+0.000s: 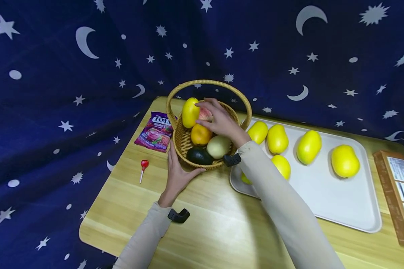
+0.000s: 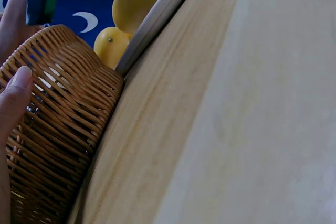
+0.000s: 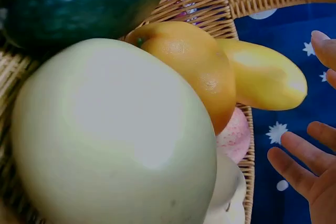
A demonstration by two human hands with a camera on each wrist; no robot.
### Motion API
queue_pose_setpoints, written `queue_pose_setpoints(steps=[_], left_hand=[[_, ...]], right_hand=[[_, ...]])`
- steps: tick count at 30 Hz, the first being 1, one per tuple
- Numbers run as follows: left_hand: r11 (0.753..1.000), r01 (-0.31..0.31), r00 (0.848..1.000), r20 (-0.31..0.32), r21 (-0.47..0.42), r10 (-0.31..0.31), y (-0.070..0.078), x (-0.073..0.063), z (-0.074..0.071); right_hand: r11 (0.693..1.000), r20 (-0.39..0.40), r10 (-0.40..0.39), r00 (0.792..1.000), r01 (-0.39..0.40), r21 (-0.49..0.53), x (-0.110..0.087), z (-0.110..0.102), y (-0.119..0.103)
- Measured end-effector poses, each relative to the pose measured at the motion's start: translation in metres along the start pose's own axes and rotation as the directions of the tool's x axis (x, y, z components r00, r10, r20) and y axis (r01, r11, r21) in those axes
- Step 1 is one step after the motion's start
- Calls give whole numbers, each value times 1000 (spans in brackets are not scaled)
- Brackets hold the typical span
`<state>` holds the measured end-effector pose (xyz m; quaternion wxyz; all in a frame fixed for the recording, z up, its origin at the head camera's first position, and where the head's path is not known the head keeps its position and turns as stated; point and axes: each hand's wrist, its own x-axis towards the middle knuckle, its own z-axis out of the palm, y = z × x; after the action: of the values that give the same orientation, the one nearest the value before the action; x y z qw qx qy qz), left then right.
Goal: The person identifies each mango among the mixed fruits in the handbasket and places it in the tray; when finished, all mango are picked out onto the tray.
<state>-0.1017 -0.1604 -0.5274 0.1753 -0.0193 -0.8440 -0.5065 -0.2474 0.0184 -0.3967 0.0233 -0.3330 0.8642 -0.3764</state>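
A wicker basket [image 1: 235,116] with an arched handle stands on the table. Inside are a yellow mango [image 1: 189,112], an orange [image 1: 201,135], a pinkish peach [image 1: 205,113], a pale green melon-like fruit [image 1: 219,146] and a dark green avocado-like fruit [image 1: 199,155]. My left hand [image 1: 178,175] holds the basket's near left side from outside, its thumb against the weave in the left wrist view. Over the basket, my right hand [image 1: 220,119] has its fingers spread beside the mango. In the right wrist view these fingers [image 3: 302,156] stand apart from the mango [image 3: 270,74], holding nothing.
On the right, a white tray [image 1: 326,198] bears several yellow mangoes [image 1: 309,147]. A brown box [image 1: 392,194] lies at the far right. Left of the basket are a purple candy bag [image 1: 156,132] and a red lollipop [image 1: 144,164]. A starry blue curtain [image 1: 121,74] hangs behind.
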Motion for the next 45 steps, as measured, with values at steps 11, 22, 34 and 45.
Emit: queue_pose_setpoints(steps=[11, 22, 34, 45], left_hand=[[1000, 3, 1000, 10, 12, -3, 4, -2, 4], [999, 37, 999, 3, 27, -37, 2, -4, -2], [999, 33, 999, 5, 18, -33, 2, -2, -3], [1000, 16, 1000, 5, 21, -16, -1, 0, -1]], right_hand=[[992, 63, 128, 990, -129, 16, 21, 10, 7], [993, 207, 118, 971, -119, -6, 34, 23, -2], [994, 167, 103, 980, -97, -48, 36, 28, -8], [997, 112, 72, 991, -73, 11, 31, 27, -4]])
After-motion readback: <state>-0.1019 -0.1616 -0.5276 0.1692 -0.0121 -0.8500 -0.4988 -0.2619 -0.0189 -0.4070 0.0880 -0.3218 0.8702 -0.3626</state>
